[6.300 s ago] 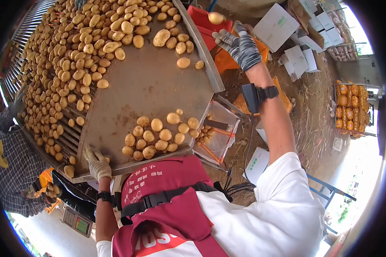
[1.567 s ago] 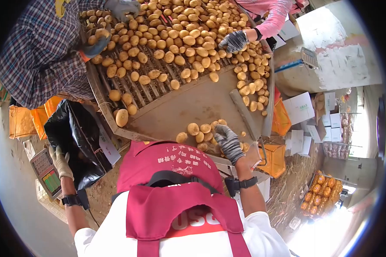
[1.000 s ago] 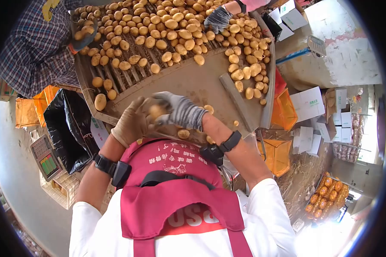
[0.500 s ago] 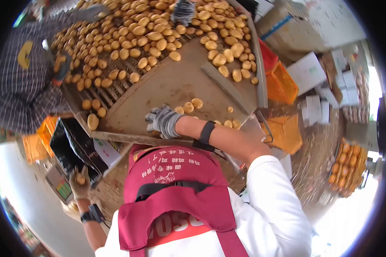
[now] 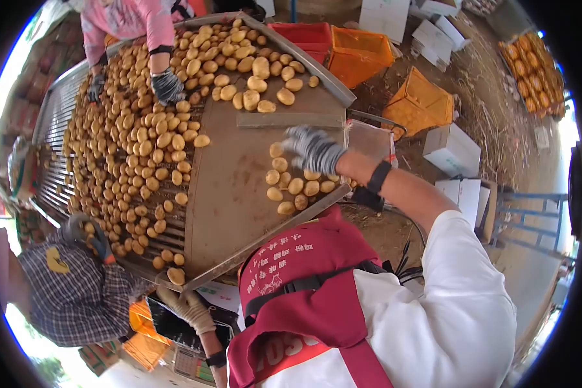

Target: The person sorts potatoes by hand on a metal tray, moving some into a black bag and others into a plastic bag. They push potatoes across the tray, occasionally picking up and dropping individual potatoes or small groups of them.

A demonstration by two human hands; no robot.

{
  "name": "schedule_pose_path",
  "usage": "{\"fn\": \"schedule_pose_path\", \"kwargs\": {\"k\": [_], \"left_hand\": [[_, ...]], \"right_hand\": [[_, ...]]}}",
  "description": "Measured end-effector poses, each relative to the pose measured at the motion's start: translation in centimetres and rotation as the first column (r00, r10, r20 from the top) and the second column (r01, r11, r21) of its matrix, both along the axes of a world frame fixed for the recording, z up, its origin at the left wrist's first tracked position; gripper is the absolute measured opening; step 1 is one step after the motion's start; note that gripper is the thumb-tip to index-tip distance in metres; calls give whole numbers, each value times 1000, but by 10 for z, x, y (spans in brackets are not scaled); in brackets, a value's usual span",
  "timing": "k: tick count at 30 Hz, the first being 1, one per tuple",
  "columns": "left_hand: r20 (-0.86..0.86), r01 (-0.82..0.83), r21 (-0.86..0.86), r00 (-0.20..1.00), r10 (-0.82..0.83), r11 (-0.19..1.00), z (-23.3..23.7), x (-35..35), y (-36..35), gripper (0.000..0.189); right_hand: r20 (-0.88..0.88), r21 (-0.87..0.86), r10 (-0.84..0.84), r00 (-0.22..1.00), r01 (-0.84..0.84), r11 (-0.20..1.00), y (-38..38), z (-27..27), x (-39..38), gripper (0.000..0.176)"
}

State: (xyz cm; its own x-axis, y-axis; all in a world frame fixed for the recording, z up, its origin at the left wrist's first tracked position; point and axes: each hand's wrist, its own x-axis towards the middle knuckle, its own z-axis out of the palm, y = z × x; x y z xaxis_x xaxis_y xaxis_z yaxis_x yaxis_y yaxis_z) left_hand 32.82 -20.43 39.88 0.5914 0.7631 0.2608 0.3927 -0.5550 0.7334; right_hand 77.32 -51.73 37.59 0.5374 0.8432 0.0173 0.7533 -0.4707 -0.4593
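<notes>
My right hand [image 5: 313, 152], in a grey-and-white striped glove, is open over the metal table [image 5: 223, 194], its fingers stretched leftward and slightly blurred. Beneath and beside it lies a small group of potatoes [image 5: 295, 186], close to the table's near edge. Lower left, my left hand [image 5: 187, 312] wears a cream glove and reaches just outside the table's rim, above a black bag [image 5: 174, 323]. Its fingers look extended, with no potato visible in them. One potato [image 5: 176, 276] sits on the table corner near those fingertips.
Many potatoes [image 5: 136, 136] cover the slatted left side. A metal bar [image 5: 291, 121] divides the tabletop. A person in pink sleeves [image 5: 156, 26] works at the far side; another in a checked garment [image 5: 77, 291] is at left. Orange bags [image 5: 420, 103] and cartons [image 5: 452, 149] stand right.
The view has turned right. My right hand has moved away from the near rim to over the potato group. The potato earlier in my left hand no longer shows there.
</notes>
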Motion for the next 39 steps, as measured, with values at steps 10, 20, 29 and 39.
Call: {"fn": "schedule_pose_path", "kwargs": {"k": [10,20,29,39], "left_hand": [[-450,210,-110,861,-237,971,-61,132,-54,56],[-674,20,34,739,8,999,-51,149,-74,58],[-709,-16,58,703,52,998,-45,152,-74,61],[-637,-29,52,769,55,998,-45,152,-74,56]], "right_hand": [[76,-358,-132,988,150,922,1,-10,90,43],[161,-183,320,934,-290,939,79,10,88,31],[206,-264,646,735,-594,760,116,-2,37,34],[186,-301,563,805,-498,813,35,-6,95,33]]}}
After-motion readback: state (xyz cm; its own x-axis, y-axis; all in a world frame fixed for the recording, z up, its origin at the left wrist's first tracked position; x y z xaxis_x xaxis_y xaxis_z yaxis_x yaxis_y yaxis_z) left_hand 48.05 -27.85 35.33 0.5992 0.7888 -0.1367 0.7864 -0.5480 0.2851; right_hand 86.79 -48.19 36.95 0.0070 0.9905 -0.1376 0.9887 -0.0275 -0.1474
